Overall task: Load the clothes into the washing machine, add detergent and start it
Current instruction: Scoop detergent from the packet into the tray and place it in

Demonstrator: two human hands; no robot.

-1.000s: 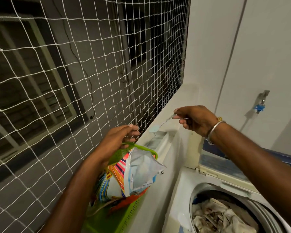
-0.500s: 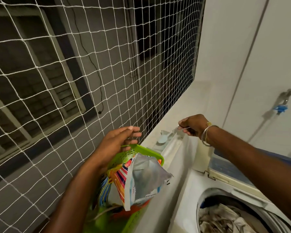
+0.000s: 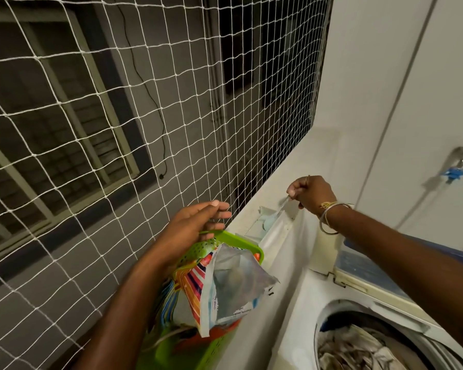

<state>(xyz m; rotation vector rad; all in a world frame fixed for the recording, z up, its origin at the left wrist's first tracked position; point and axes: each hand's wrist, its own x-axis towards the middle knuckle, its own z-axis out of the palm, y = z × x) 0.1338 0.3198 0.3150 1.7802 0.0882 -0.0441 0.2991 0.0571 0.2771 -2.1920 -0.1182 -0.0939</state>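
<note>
An open, colourful detergent bag [image 3: 225, 287] stands in a green plastic basket [image 3: 235, 237] at bottom centre. My left hand [image 3: 195, 222] rests on the bag's top back edge at the basket rim with fingers stretched out; the grip itself is hidden. My right hand [image 3: 314, 193] pinches the handle of a clear plastic spoon [image 3: 274, 216], whose bowl dips into a small white box [image 3: 261, 228] on the ledge. The top-loading washing machine [image 3: 302, 311] is at bottom right. Its tub is open, with light crumpled clothes [image 3: 358, 348] inside.
A white rope net [image 3: 118, 129] covers the opening on the left, just behind the ledge. The machine's raised lid [image 3: 364, 268] leans on the white wall under my right forearm. A wall tap with a blue fitting [image 3: 455, 170] is at the right.
My right hand has carried the spoon away from the bag and lowered it into the white box on the ledge. My left hand has stayed at the bag's top.
</note>
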